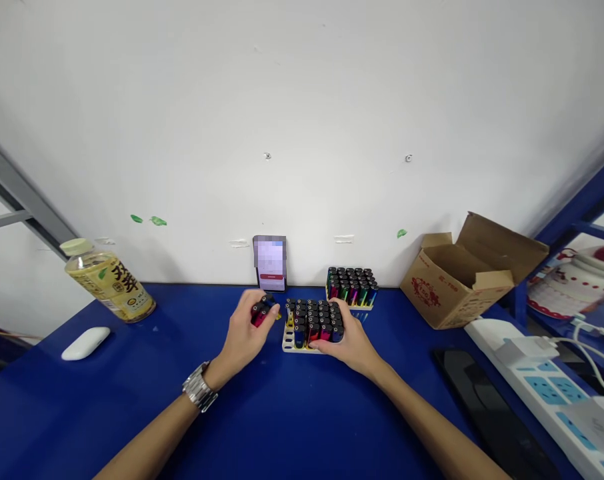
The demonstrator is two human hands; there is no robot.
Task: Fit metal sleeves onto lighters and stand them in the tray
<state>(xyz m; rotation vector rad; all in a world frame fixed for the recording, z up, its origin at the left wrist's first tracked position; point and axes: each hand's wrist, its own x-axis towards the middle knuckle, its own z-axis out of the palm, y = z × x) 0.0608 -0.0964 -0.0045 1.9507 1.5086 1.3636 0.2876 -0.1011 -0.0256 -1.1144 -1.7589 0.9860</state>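
My left hand (245, 330), with a metal-banded watch on its wrist, is closed around several small black-topped cylinders (259, 315) with pinkish-red and dark sides. It is raised just left of a white slotted rack (289, 346). Rows of similar upright cylinders (313, 313) in blue, red and pink stand in this rack; open slots show along its left edge. My right hand (349, 340) wraps the rack's right side, its thumb at the front against the cylinders and its fingers behind them. What kind of cylinders they are, I cannot tell.
Behind stands a second rack of multicoloured cylinders (353, 287). A lit phone (271, 265) leans on the wall. To the left are a drink bottle (109, 280) and a white case (85, 343). An open carton (445, 287), a dark phone (487, 407) and a power strip (542, 393) occupy the right.
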